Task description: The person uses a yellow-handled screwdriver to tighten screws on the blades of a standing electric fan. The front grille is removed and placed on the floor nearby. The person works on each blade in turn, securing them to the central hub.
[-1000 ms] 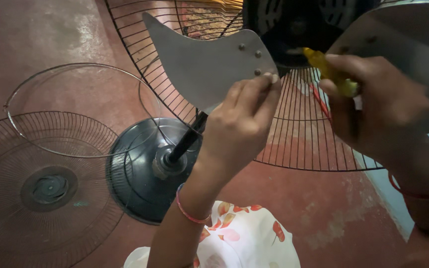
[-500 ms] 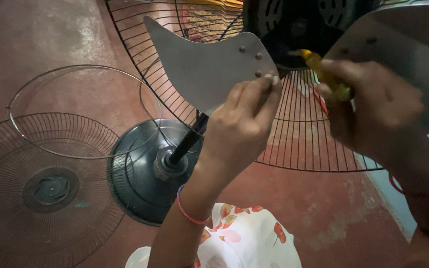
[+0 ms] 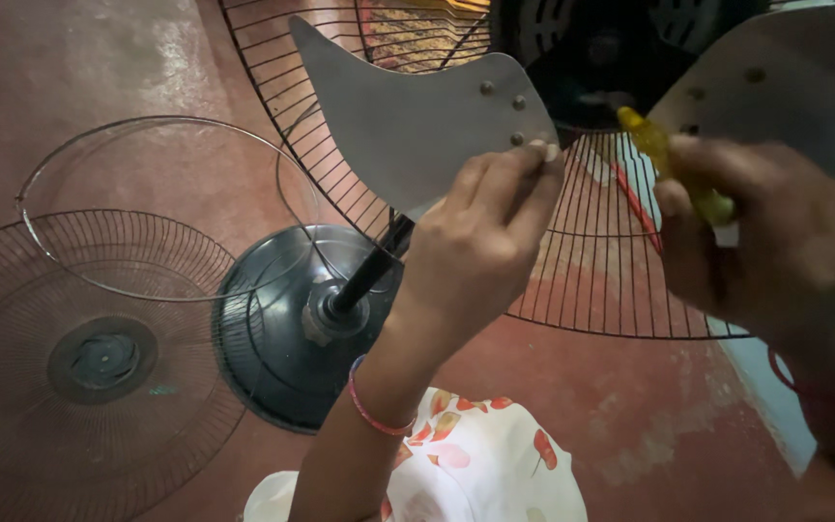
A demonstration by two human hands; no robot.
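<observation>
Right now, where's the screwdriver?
In the head view, upper right: the yellow screwdriver is in the right hand, its tip toward the fan's dark hub, beside the metal blade.

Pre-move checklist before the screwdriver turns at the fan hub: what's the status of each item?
1. Blade steadied: left hand pinches the metal fan blade near its three rivets. Ok.
2. Tool grip: right hand is wrapped around the yellow screwdriver. Ok.
3. Tip seated in the fastener: the tip points into the dark hub, where the contact is hidden and blurred. Cannot tell.
4. Front guard off: it lies on the floor beside a loose wire ring. Ok.
5. Fan standing: pole sits in the round base. Ok.
6. Power disconnected: no plug or cord end shows. Cannot tell.
</observation>
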